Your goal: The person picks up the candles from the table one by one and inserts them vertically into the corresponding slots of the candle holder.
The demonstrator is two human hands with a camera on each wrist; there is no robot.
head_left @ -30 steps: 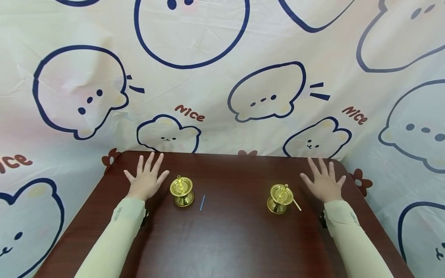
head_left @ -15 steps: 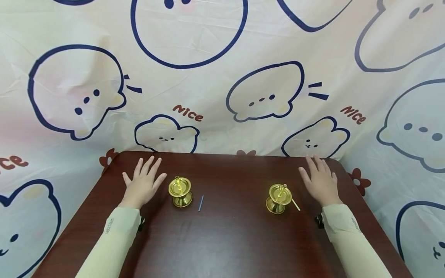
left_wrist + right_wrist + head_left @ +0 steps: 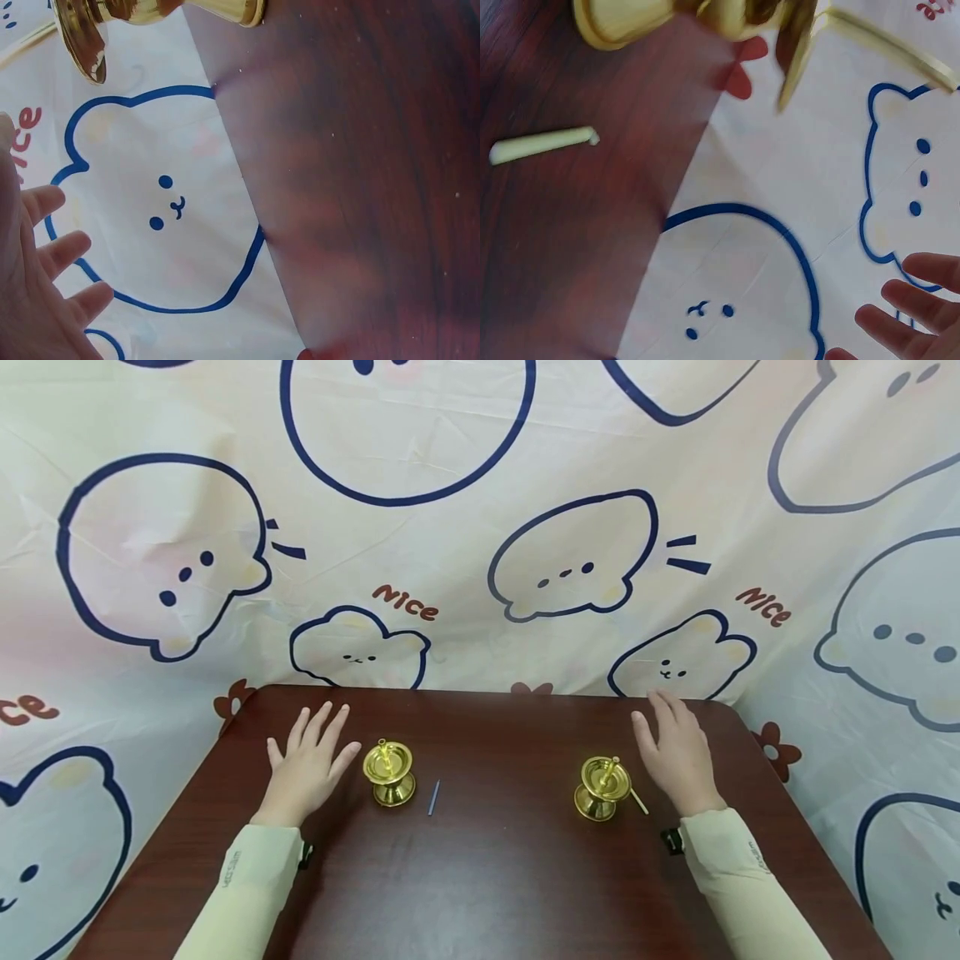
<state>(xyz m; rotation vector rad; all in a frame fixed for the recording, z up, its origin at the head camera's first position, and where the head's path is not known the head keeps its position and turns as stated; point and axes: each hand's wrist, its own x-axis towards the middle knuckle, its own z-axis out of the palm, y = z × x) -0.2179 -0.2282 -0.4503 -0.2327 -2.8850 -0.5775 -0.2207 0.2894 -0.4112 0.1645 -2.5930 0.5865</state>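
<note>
My left hand (image 3: 303, 772), fingers spread, is just left of a brass candle holder (image 3: 390, 768) with a wide dish and a flared foot. Beside that holder lies a thin blue candle (image 3: 434, 797). A matching brass holder (image 3: 603, 781) stands on the right. Close to its foot is a pale yellow candle (image 3: 640, 802), which the right wrist view shows as a short stick with a small nub at one end. To the right of both, my right hand (image 3: 678, 760) reaches forward with fingers extended. Neither hand holds anything.
Both holders stand on a dark reddish-brown table (image 3: 480, 877) with rounded far corners. Behind and beside it hangs a white cloth (image 3: 465, 552) printed with blue-outlined animals. Each sleeve (image 3: 247, 877) is pale green, with a dark band at the wrist.
My right hand has turned and shifted left toward the right holder, its fingers drawing together. The left hand has drawn slightly back, with its fingers less widely spread. The holders and candles stay put.
</note>
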